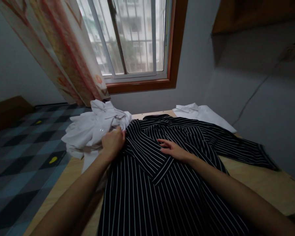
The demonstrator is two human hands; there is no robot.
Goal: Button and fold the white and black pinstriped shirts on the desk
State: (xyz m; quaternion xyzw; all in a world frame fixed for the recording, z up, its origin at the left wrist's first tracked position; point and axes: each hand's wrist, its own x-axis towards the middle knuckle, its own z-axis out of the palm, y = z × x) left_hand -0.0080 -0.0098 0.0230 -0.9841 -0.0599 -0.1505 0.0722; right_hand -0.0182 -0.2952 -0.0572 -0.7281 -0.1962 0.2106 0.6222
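Note:
A black shirt with white stripes [142, 193] lies spread on the wooden table. Its left sleeve [147, 150] is folded in across the body, with the cuff resting near the middle. The other sleeve [238, 149] stretches out to the right. At the shirt's left shoulder edge, my left hand [113, 141] is closed on the striped cloth, its fingertips partly hidden. My right hand [173, 150] rests on the folded sleeve, fingers extended and apart. Beside my left hand is a crumpled pile of white shirts [88, 126].
A folded white shirt [206, 114] lies at the table's back right. The wooden table [61, 186] borders a bed with a checked cover [12, 183] on the left. Behind are a window [135, 42], a curtain [61, 49] and a wall with a hanging cable [254, 90].

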